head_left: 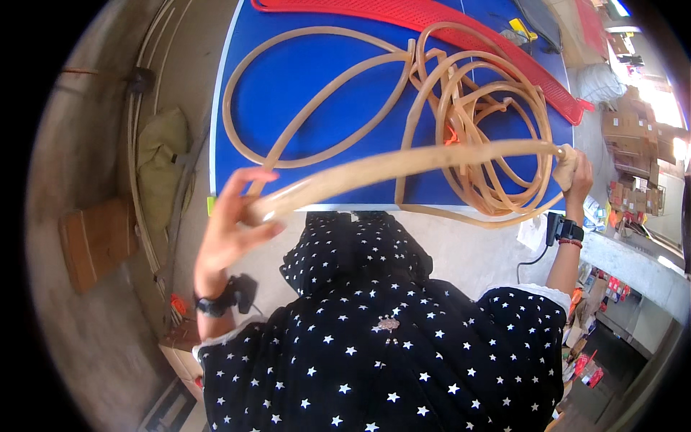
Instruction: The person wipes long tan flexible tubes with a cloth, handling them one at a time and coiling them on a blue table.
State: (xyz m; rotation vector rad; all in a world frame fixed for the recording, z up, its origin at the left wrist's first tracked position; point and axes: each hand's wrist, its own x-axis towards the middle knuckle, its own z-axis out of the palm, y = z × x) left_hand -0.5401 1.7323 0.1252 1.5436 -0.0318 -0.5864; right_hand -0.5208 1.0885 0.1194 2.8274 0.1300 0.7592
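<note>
A tan, translucent rubber tube (389,167) stretches between my two hands, in front of the blue table and slightly arched. At its left end, my left hand (234,219) cups the tube loosely, with the thumb on one side and the fingers on the other. My right hand (580,176) is closed at the other end, around a beige, bunched piece (566,167) where the tube meets the hand; whether this is cloth or tube cannot be made out. Beyond lies a tangled coil of the same tubing (533,93), with one wide loop (229,108) spread to its left.
The blue table (302,93) has a white edge and carries a long red perforated strip (403,10) along its far side. A yellow object (523,29) lies at the far right. Cardboard boxes (630,133) stack up on the right; a green sack (160,162) leans at left.
</note>
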